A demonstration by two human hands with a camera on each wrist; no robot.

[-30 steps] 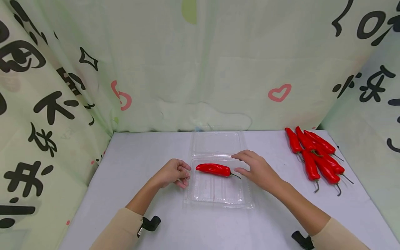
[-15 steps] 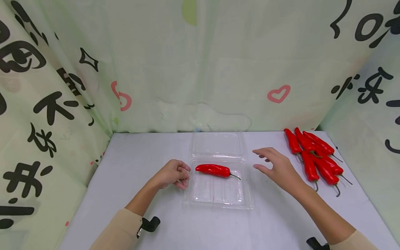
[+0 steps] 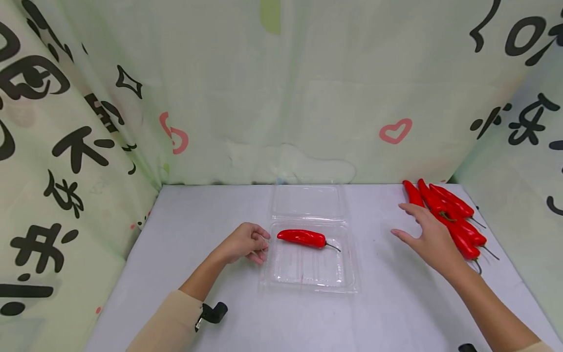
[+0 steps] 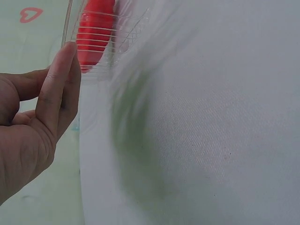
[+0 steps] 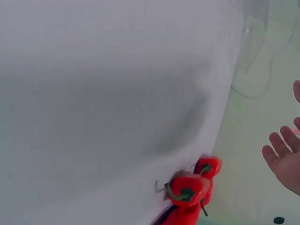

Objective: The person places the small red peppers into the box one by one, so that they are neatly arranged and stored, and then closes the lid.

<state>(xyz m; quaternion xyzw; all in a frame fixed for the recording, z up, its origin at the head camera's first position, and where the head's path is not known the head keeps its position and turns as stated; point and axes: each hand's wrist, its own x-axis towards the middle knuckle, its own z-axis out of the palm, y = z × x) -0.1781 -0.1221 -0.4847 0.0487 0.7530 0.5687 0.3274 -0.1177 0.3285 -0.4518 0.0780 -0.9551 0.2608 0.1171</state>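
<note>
our right hand (image 3: 433,239), thumb and fingers apart, is nearer the red peppers (image 3: 455,199); they lie right of its fingertips on the table (image 3: 308,322), stems slanting toward us. we keep our left hand (image 3: 248,243), loosely bent, beside the clear container (image 3: 281,279).

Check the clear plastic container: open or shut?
Open: its lid lies folded back behind the base, leaving the red pepper inside uncovered.

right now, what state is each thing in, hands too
Box: open
Lid: folded back
Pepper in the box: lying down, stem on
Other peppers: heaped at the right, partly hidden
Left hand: fingers bent, at the box's left edge
Right hand: holding nothing, fingers apart
Curtain: hanging
</note>
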